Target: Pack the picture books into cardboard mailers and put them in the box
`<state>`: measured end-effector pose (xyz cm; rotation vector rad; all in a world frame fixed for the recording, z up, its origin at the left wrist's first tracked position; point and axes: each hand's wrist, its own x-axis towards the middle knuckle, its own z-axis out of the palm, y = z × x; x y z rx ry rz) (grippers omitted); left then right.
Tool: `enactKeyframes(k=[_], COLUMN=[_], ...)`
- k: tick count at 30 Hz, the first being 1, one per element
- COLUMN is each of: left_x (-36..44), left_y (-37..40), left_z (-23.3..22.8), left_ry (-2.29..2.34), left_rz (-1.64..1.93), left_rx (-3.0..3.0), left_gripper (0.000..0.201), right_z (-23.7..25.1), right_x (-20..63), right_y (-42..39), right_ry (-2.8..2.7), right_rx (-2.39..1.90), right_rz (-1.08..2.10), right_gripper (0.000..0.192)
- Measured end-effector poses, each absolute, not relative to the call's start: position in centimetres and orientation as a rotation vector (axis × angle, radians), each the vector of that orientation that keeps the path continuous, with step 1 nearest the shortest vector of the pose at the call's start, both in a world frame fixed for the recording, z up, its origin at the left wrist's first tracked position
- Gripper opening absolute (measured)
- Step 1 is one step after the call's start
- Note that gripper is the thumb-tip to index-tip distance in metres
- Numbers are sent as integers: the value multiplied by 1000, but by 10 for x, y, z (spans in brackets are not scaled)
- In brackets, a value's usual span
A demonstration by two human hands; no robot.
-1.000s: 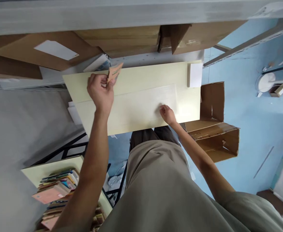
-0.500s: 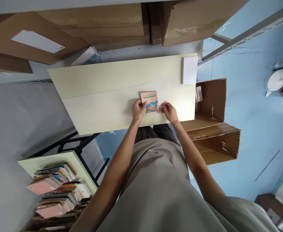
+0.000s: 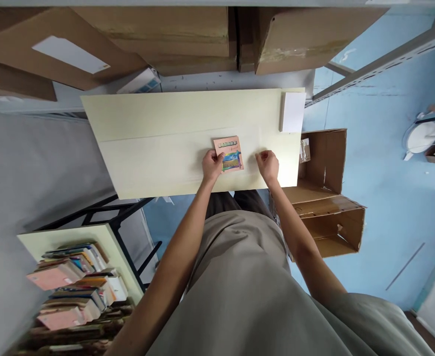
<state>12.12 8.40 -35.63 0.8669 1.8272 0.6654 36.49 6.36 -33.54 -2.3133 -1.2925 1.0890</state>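
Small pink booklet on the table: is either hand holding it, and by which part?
The left hand grips the small pink booklet at its lower left corner as it lies on the table. The right hand is beside it, closed on nothing visible.

A booklet (image 3: 228, 154) lies on the worktop (image 3: 158, 148); a pad (image 3: 292, 111) sits at its far right corner, boxes (image 3: 187, 37) behind.

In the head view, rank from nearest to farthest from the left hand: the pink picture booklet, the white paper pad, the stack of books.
1. Pink picture booklet, touching the left hand.
2. White paper pad, table's far right corner.
3. Stack of books, lower left side table.
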Motion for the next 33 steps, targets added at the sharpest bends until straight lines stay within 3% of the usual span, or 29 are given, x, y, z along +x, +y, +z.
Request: enactKeyframes(k=[7, 17, 23, 29, 33], left_x=[123, 120, 108, 102, 103], left_y=[86, 86, 86, 75, 72], left_z=[-354, -351, -347, -339, -340], left_ry=[1846, 1888, 1887, 1813, 1851], left_rz=[653, 698, 757, 804, 786], left_rx=[870, 914, 856, 848, 901], left_gripper=[16, 16, 14, 36, 31], right_z=[-325, -274, -286, -304, -307], right_x=[361, 295, 260, 247, 247], right_y=[68, 72, 82, 85, 84], right_ry=[-1303, -1628, -1699, -1789, -1891], right_rx=[-2241, -1813, -1832, -1839, -1760], right_rz=[982, 1197, 1280, 1374, 1437], right_gripper=[14, 21, 21, 24, 39])
